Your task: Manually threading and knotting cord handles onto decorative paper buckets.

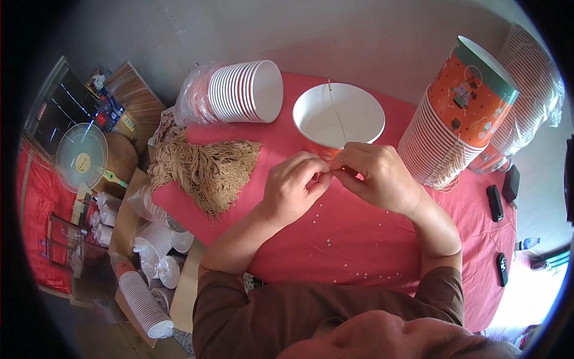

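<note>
1. Nearest to us, our left hand (293,188) and right hand (376,176) meet fingertip to fingertip over the red surface (335,239), both pinched shut on a thin tan string (338,116) that runs up across the mouth of the paper bowl (338,116); that bowl stands just beyond the hands, touching them at its near rim
2. We judge the string only partly fastened: one end shows at the far rim, the near end is between our fingers
3. Small white beads (335,242) lie scattered on the surface near our forearms
4. To the left, a bundle of tan strings (206,167) lies loose, so plenty seems left to do
5. Far left, a stack of white bowls (248,91) lies on its side, half in a clear plastic sleeve (194,96)
6. Far right, a tall stack of bowls (454,119) leans, its outer one orange with small white pictures and a green rim; behind it another stack in clear wrap (532,96)
7. Three dark small devices (495,202) lie at the right edge
</note>
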Demonstrator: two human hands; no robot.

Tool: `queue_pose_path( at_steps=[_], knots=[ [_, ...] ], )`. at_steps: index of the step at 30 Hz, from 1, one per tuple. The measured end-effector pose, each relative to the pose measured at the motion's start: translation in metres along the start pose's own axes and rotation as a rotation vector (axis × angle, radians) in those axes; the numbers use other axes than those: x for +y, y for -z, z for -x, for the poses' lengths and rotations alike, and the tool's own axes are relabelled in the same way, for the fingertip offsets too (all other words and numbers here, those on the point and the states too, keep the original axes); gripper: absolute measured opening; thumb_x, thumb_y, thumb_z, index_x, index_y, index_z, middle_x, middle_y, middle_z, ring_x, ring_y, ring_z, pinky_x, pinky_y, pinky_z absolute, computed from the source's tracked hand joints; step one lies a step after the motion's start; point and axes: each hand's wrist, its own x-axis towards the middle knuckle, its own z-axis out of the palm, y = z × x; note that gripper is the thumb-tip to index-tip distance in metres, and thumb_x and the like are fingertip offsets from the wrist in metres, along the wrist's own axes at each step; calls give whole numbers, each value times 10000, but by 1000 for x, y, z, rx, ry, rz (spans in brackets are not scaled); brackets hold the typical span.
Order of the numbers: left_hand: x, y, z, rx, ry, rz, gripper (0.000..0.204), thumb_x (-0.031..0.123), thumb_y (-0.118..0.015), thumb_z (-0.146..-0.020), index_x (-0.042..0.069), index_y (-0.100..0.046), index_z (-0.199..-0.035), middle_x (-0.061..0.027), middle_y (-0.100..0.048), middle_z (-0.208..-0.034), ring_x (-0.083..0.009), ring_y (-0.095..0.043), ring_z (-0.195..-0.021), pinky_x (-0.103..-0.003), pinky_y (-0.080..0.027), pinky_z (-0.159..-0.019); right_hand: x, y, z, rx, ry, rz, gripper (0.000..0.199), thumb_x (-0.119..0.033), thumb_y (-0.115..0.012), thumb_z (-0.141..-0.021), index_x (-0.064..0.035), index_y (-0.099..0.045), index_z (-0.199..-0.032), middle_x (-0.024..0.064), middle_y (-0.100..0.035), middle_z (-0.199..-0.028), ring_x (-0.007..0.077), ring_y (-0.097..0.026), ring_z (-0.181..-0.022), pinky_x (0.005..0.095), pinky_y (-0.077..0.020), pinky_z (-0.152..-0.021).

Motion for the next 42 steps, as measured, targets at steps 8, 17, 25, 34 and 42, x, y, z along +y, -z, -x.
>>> queue_pose_path(
  at_steps=[8,17,25,34,42],
  knots=[
    [-16,-11,-3,-19,67,-59,304,11,-711,-832,12,-610,-1119,-104,-635,-1124,-198,-709,-791,-309,-607,-665,26,24,-4,130,-95,26,100,33,-664,-812,5,-613,-893,99,-618,-805,195,-634,-679,308,-496,-602],
    [-37,-21,7,-48,57,-52,284,65,-763,-803,50,-646,-1061,-84,-614,-983,-203,-685,-729,-330,-570,-591,48,21,-4,-33,-138,62,73,0,-657,-825,-6,-617,-885,113,-639,-818,242,-667,-733,346,-519,-632],
    [-33,-11,3,8,-249,-202,366,-58,-776,-609,43,-694,-951,-78,-608,-964,-221,-638,-745,-334,-526,-616,33,14,1,-144,-24,88,73,-44,-660,-819,-33,-597,-852,109,-616,-775,316,-633,-720,403,-497,-634],
    [-29,-7,4,26,-367,-251,345,-32,-766,-631,31,-705,-965,-80,-592,-987,-214,-638,-744,-334,-526,-599,15,16,2,-181,8,137,90,-76,-665,-816,-15,-612,-855,120,-633,-832,327,-650,-815,442,-521,-705],
    [-30,-6,0,61,-409,-262,226,3,-727,-705,33,-688,-926,-66,-569,-984,-197,-624,-681,-318,-515,-563,16,14,1,-194,15,119,80,-79,-662,-825,-19,-616,-852,117,-630,-838,322,-651,-812,436,-523,-701]
  ],
)
